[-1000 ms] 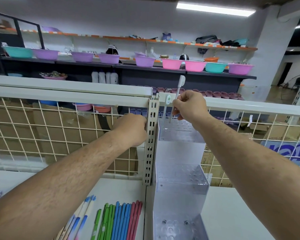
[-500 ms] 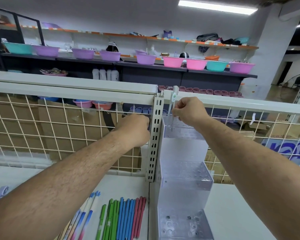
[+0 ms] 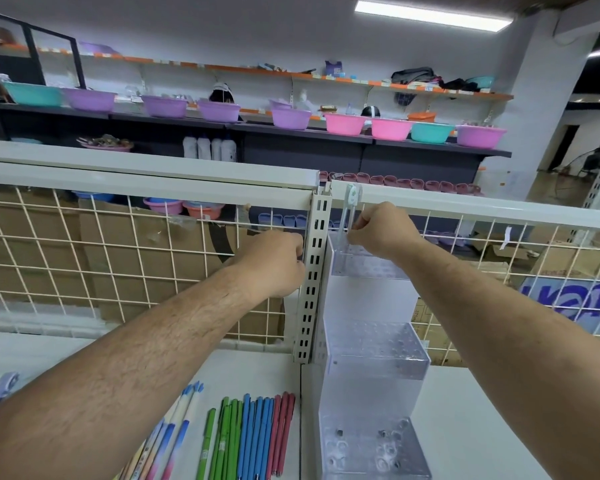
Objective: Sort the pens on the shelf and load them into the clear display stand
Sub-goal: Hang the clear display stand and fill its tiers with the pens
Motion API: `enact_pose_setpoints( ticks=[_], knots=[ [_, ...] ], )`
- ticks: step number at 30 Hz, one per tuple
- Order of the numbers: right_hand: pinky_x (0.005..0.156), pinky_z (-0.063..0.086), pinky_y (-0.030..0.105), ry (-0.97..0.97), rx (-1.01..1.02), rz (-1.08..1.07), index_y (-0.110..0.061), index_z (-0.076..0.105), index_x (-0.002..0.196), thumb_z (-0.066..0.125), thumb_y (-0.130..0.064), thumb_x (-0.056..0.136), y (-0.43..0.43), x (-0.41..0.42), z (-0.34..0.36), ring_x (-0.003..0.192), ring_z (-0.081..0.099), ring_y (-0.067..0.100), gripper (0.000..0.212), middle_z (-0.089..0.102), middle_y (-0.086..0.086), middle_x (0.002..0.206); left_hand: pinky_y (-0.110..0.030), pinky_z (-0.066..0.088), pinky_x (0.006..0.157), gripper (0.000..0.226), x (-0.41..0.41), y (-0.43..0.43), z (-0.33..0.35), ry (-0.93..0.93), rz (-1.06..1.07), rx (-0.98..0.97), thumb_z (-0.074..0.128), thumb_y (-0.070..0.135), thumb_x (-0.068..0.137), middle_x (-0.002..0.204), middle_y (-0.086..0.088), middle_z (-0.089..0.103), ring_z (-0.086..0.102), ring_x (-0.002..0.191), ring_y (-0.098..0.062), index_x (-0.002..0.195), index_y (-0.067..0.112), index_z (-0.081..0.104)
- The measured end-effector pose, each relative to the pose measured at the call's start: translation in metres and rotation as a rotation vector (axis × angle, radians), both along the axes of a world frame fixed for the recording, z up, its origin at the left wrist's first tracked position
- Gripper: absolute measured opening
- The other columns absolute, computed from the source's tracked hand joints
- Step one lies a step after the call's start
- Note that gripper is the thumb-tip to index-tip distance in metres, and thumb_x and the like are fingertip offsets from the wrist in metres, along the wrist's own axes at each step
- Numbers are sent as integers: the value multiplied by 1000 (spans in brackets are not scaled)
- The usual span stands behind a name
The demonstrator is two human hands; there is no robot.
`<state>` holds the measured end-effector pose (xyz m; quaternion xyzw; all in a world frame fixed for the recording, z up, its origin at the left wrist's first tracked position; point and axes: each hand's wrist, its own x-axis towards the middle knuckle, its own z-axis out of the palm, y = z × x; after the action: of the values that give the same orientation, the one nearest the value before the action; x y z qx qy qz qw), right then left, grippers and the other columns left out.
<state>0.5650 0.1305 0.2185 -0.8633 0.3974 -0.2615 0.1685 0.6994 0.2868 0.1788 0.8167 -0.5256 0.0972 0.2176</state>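
The white pen (image 3: pixel 352 197) has come down since a second ago: then its cap stood tilted above the top rail (image 3: pixel 153 181), now it stands upright with the cap level with that rail, its lower end in the top tier of the clear display stand (image 3: pixel 371 382). The right hand (image 3: pixel 383 233) has sunk with it to the tier's rim and pinches the shaft between thumb and fingertips. A second white pen (image 3: pixel 342 220) stands just beside it, to the left. The left hand (image 3: pixel 274 261) stays curled against the slotted upright (image 3: pixel 314 271); whether it grips anything I cannot tell, since its fingers are hidden.

The stand's left wall is tight against the upright, with the wire grid (image 3: pixel 118 258) behind. On the shelf (image 3: pixel 465 427), left of the stand, lie white-and-blue pens (image 3: pixel 184 420), green pens (image 3: pixel 227 441), blue pens (image 3: pixel 257 434) and red pens (image 3: pixel 283 431), the red ones nearest the stand. Bare shelf runs to the stand's right
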Motion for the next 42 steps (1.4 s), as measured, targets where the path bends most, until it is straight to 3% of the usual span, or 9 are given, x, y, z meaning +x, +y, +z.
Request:
enact_pose_setpoints(
  ticks=[4,9,14,17,24,29,35,39,42],
  knots=[
    [67,58,37,85,-72,-10,-14,72,80,72,-30,88,13,-9,0,75,70,24,18,73,4,78,-26,35,55,19,-3,1,0,8,-58,7,58,33,87,99,7,57,55,88,-16,104,27,60],
    [84,55,36,78,-164,23,-23,65,121,69,-43,90,41,-30,-5,96,59,13,37,64,-9,112,-39,52,86,38,-7,3,-2,41,-135,23,58,35,88,116,2,55,53,104,-20,125,26,55],
    [70,46,25,104,-210,29,-27,64,119,73,-42,86,78,-55,-30,86,57,6,37,62,-14,105,-42,52,90,48,-9,9,-18,69,-217,36,59,35,88,125,-1,55,52,113,-24,133,25,50],
    [83,51,31,274,-110,4,-32,61,128,72,-45,85,99,-63,-55,102,61,11,46,63,-9,122,-43,48,97,47,-11,18,-41,94,-278,86,59,36,88,131,-2,54,49,121,-28,133,24,51],
    [96,50,36,324,-65,-52,-31,59,133,69,-48,86,135,-66,-87,116,60,17,51,62,-4,129,-44,44,103,44,-16,51,-77,107,-339,196,54,31,90,138,-3,51,47,127,-28,134,25,50],
    [81,47,30,311,-66,-34,-31,59,133,69,-48,87,161,-64,-88,115,60,16,50,61,-5,128,-40,44,99,47,-23,91,-73,154,-291,184,59,34,90,134,0,52,45,123,-25,135,27,51],
    [76,48,26,301,9,110,-28,58,135,71,-42,89,206,-56,-104,110,61,18,50,61,-3,130,-41,47,95,43,-32,156,-81,148,-153,231,56,38,90,126,1,53,47,122,-23,131,27,51],
    [86,54,32,340,51,202,-28,56,136,70,-43,89,241,-43,-125,106,63,18,51,60,-2,132,-41,43,100,51,-23,202,-97,162,-45,267,55,39,90,140,-1,50,44,128,-24,139,25,48],
    [89,56,40,371,98,270,-25,57,137,71,-41,90,270,-29,-136,104,67,21,52,61,1,133,-39,44,93,49,-11,236,-111,197,18,303,54,37,90,135,0,51,45,122,-24,137,26,48]
  ],
)
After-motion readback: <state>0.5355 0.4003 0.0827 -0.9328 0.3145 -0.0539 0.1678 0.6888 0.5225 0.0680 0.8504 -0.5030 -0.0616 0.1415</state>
